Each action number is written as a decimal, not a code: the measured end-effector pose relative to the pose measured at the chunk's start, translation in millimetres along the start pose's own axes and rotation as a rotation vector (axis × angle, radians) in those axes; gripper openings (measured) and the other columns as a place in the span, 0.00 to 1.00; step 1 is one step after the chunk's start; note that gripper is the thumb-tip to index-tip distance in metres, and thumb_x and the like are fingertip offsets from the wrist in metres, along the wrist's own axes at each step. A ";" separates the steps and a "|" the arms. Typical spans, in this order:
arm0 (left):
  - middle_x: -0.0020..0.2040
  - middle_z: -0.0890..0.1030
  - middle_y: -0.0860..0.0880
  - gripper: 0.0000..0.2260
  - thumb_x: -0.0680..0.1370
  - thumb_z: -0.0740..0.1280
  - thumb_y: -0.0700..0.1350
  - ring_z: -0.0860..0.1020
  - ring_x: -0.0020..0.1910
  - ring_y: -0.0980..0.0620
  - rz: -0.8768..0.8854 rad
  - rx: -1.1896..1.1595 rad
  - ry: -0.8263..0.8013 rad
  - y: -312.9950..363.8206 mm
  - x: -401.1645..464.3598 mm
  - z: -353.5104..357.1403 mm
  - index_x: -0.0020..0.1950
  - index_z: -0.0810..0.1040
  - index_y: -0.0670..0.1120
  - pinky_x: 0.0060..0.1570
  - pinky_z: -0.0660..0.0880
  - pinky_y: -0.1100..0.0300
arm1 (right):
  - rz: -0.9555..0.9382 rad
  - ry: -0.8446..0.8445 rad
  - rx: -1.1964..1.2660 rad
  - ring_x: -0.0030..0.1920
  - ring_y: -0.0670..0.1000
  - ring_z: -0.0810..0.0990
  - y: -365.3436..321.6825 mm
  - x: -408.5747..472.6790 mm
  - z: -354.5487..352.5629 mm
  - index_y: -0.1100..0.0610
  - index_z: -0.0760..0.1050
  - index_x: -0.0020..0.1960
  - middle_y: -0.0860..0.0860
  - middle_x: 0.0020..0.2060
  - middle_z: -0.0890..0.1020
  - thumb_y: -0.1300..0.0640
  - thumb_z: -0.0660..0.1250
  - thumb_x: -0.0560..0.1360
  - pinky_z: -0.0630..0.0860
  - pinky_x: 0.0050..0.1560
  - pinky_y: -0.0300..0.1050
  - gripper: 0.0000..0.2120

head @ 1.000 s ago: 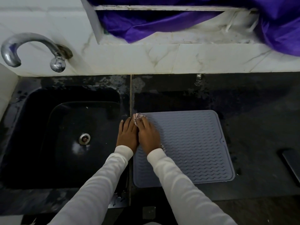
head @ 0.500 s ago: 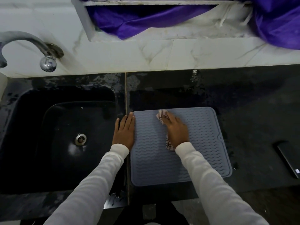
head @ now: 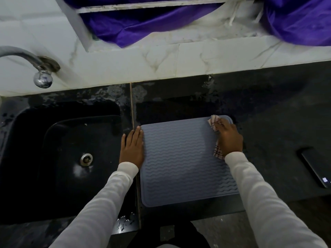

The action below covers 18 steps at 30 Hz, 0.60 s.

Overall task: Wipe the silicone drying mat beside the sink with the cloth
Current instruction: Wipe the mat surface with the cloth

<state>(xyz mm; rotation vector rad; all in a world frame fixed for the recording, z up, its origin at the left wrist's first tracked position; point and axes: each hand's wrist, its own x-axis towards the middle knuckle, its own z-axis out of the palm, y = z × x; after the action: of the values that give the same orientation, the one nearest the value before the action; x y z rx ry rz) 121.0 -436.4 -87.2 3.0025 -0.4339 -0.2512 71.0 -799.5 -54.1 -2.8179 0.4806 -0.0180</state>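
Note:
A grey silicone drying mat (head: pixel 180 163) with wavy ridges lies flat on the black counter, just right of the sink. My right hand (head: pixel 230 138) presses a small checked cloth (head: pixel 214 122) onto the mat's far right corner; cloth shows beyond the fingertips and below the palm. My left hand (head: pixel 132 147) lies flat with fingers together on the mat's left edge, partly on the counter, holding nothing.
A black sink (head: pixel 59 158) with a metal drain (head: pixel 86 158) sits left, under a chrome tap (head: pixel 38 68). A dark phone (head: pixel 317 169) lies at the counter's right. White marble wall tiles and purple fabric (head: pixel 143 22) lie behind.
My right hand has slid the cloth along the mat's far edge from the left corner to the right corner. My left hand has stayed at the left edge.

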 end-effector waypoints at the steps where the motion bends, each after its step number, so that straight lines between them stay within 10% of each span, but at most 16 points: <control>1: 0.80 0.50 0.49 0.24 0.83 0.49 0.46 0.52 0.78 0.47 -0.005 0.000 0.001 0.3 -0.2 -0.3 0.80 0.49 0.46 0.77 0.44 0.45 | 0.043 -0.028 -0.011 0.63 0.60 0.72 7.7 2.8 -3.9 0.47 0.66 0.72 0.53 0.68 0.71 0.54 0.56 0.81 0.73 0.56 0.57 0.19; 12: 0.80 0.50 0.49 0.24 0.84 0.49 0.46 0.51 0.79 0.48 -0.014 -0.035 0.012 4.3 -1.6 -3.4 0.80 0.49 0.47 0.77 0.43 0.47 | 0.139 0.064 0.136 0.58 0.59 0.75 6.6 14.1 -17.5 0.54 0.77 0.62 0.53 0.61 0.76 0.59 0.64 0.76 0.75 0.53 0.51 0.15; 18: 0.80 0.52 0.49 0.24 0.84 0.50 0.46 0.52 0.78 0.47 -0.007 -0.076 0.013 3.7 -1.2 -3.3 0.79 0.51 0.46 0.77 0.43 0.46 | -0.247 0.085 0.372 0.54 0.51 0.78 -121.4 -8.4 -2.3 0.47 0.73 0.67 0.47 0.61 0.74 0.58 0.67 0.71 0.78 0.48 0.43 0.24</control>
<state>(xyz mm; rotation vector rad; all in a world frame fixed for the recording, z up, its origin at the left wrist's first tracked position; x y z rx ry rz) 119.4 -439.4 -83.3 2.9302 -0.4032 -0.2425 102.2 -687.5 -17.9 -2.4969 0.1251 -0.2513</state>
